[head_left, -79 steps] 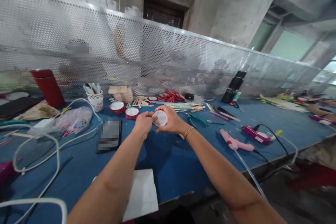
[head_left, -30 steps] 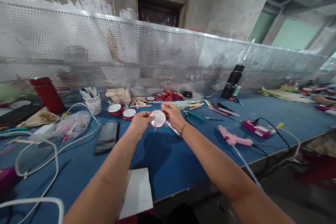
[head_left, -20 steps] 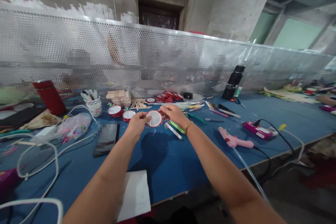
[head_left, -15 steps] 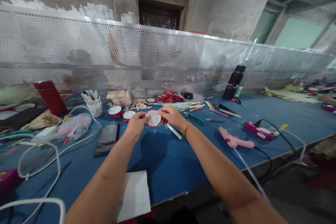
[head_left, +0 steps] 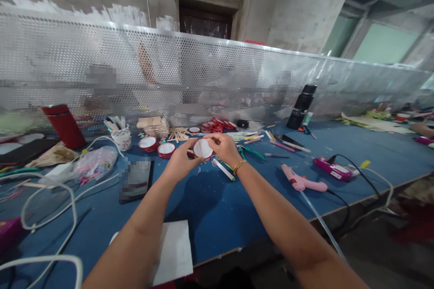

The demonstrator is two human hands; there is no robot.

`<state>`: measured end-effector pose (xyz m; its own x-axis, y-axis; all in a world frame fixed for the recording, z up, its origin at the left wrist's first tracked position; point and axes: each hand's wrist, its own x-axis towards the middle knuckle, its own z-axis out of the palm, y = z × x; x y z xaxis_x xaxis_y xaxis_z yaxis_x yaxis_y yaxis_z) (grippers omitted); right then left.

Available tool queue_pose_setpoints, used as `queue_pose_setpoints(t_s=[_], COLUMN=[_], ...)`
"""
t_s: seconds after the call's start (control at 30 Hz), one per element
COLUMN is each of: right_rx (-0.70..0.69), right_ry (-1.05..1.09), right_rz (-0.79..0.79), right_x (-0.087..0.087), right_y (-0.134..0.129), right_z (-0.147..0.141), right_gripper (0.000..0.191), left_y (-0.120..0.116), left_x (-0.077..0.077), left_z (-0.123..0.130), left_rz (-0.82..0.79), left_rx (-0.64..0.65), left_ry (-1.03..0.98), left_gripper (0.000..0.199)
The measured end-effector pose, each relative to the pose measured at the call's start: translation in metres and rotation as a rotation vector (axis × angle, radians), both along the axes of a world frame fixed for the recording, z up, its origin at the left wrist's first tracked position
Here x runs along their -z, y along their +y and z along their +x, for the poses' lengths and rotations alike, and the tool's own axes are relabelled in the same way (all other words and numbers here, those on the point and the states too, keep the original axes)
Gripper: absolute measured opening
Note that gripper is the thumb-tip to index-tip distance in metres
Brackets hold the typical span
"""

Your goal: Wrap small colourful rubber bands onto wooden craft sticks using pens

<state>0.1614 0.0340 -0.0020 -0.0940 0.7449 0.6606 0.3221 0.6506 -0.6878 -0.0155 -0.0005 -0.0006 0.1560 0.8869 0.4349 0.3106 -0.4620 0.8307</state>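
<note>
Between my two hands, above the blue table (head_left: 224, 221), is a small round white disc with a red rim (head_left: 202, 149). My left hand (head_left: 181, 158) grips its left side, thumb below and fingers above. At its upper right edge, my right hand (head_left: 224, 148) pinches it, with a gold bracelet (head_left: 239, 166) on the wrist. Just left of the disc stand two round red-sided pieces with white insides, one red-and-white cup (head_left: 148, 144) and another (head_left: 166, 150). Below my right hand lies a white marker (head_left: 224, 170) with a green tip.
A pink glue gun (head_left: 301, 179) and a purple box with a cord (head_left: 333, 168) lie at right. A phone (head_left: 136, 181) and white cables (head_left: 73, 198) are at left. Red bottle (head_left: 64, 125), black bottle (head_left: 302, 106) and perforated metal screen (head_left: 203, 76) stand behind.
The disc has turned, showing a plain white face instead of a greyish one. It has shifted slightly right, and my left hand has opened wider around its edge.
</note>
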Motion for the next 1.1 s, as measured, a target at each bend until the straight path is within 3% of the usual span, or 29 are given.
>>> queue_pose_setpoints(t_s=[0.33, 1.1], right_rx=[0.021, 0.057], right_ry=[0.007, 0.142], right_rz=[0.003, -0.007], right_x=[0.0039, 0.0051], right_y=[0.0014, -0.0009], right_z=[-0.0033, -0.0088], right_gripper=[0.027, 0.023], left_y=[-0.0082, -0.0093], left_x=[-0.0047, -0.0029], left_z=[-0.0002, 0.0012], left_rz=[0.131, 0.181], left_rx=[0.031, -0.026], left_ry=[0.226, 0.302], left_gripper=[0.062, 0.059])
